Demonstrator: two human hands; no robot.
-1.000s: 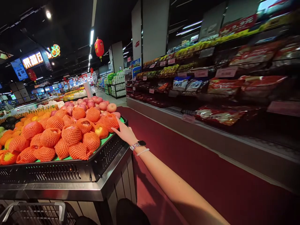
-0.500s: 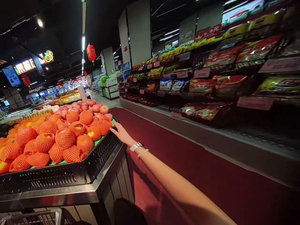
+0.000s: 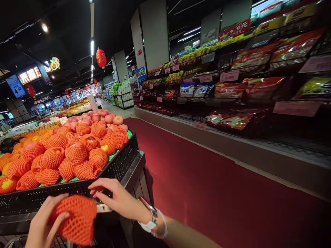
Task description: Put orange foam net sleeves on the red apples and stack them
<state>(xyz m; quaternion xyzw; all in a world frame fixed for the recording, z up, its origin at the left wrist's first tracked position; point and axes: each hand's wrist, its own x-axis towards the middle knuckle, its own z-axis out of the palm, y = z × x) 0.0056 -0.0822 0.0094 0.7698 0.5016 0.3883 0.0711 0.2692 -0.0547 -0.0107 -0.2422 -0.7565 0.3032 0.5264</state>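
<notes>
My left hand point(image 3: 48, 220) is closed round a fruit in an orange foam net point(image 3: 76, 218), low in front of the display bin. Just to the right of that fruit is my right hand point(image 3: 116, 198), its fingers apart and nothing in them, near the bin's front corner; a watch point(image 3: 152, 218) and a bracelet are on its wrist. Behind both hands, netted fruit point(image 3: 76, 153) lies heaped on green lining inside the black slatted bin point(image 3: 124, 160). Bare pink apples point(image 3: 108, 119) are piled at the back.
A metal ledge point(image 3: 133, 172) runs around the bin. Shelves of bagged goods point(image 3: 230, 91) line the right side, across a dark red floor point(image 3: 191, 175). A red lantern point(image 3: 101, 58) hangs overhead. Part of a cart shows at the bottom left.
My right hand has drawn back from the bin's far right edge to its front corner. My left hand has come into view holding the netted fruit.
</notes>
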